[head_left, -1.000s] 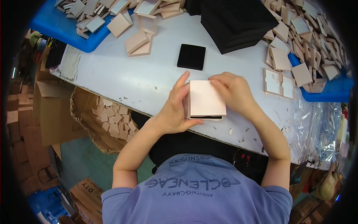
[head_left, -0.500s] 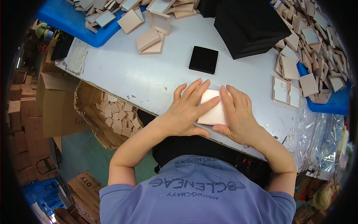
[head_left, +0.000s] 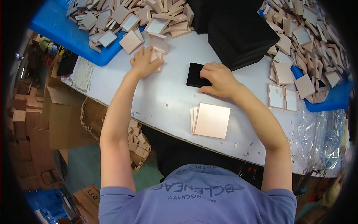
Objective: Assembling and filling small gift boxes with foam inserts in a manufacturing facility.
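lying flat around the middle of the pale worktop (head_left: 112,89), the black square pad (head_left: 193,75) looks matte and dark all over, a low slab with straight edges and sharp corners. its right part is hidden by the right hand (head_left: 213,79), whose fingers bend over that side with the thumb beside the near edge; from where i stand, i can't tell if they have closed on it.

off to the left and farther out, the left hand (head_left: 143,63) lies over a pale pink box (head_left: 156,55), fingers fairly spread and the thumb pointing right. the hand covers much of the box, so whether it is gripped i can't tell. just behind it an open box half (head_left: 158,42) stands on its edge.

nearer the person is a pale pink square stack (head_left: 212,121), smooth on top with a soft sheen, two thin layers showing past its left side, a little out of line.

at the far side rises a big black stack (head_left: 242,41). pale pink box pieces heap up around a blue basket (head_left: 56,39) at far left and a blue bin (head_left: 328,106) at right, with clear plastic bags (head_left: 320,143) nearer on that side.
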`<state>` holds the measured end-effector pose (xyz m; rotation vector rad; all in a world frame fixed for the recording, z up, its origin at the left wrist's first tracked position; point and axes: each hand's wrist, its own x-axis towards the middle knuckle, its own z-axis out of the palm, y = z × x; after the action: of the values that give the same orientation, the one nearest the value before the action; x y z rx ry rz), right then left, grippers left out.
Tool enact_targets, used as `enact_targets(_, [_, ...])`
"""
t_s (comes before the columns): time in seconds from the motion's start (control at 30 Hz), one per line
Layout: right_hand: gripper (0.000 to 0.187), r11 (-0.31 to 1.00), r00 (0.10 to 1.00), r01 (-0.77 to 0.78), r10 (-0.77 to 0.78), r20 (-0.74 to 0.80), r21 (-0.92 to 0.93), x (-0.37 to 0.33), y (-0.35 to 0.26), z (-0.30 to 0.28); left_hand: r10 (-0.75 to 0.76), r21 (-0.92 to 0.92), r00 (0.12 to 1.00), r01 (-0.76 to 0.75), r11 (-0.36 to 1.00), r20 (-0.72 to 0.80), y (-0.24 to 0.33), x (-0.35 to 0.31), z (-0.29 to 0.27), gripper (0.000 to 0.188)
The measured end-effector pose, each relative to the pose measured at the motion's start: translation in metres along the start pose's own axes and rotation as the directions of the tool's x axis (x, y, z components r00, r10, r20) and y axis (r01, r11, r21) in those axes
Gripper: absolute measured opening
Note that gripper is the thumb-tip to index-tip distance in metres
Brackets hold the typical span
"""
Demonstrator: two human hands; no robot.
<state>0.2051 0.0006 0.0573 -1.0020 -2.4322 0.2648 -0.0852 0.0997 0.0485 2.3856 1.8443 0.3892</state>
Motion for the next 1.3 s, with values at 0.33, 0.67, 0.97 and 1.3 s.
enact_targets(0.33, [0.007,0.977,0.893,-0.154,0.202,-0.402,0.150,-0.014,-0.006,-0.006,0.007,-0.485,0.911,-0.226,0.845,-0.413,0.037,-0.042,-0.051,0.083])
enact_targets(0.67, [0.019,0.945,0.951,0.112,-0.191,-0.242,-0.307,-0.077,-0.092,-0.058,0.455,-0.727,0.867,-0.444,0.524,-0.202,0.143,-0.168,0.004,0.111])
enact_targets(0.97, [0.022,0.989,0.997,0.071,-0.068,-0.025,0.126,-0.079,-0.097,-0.049,0.448,-0.734,0.880,-0.409,0.542,-0.160,0.143,-0.167,-0.002,0.113])
enact_targets(1.3, [0.022,0.660,0.800,-0.599,0.471,-0.371,-0.454,-0.185,-0.003,-0.068,0.546,-0.486,0.826,-0.538,0.689,-0.140,0.150,-0.169,-0.024,0.070])
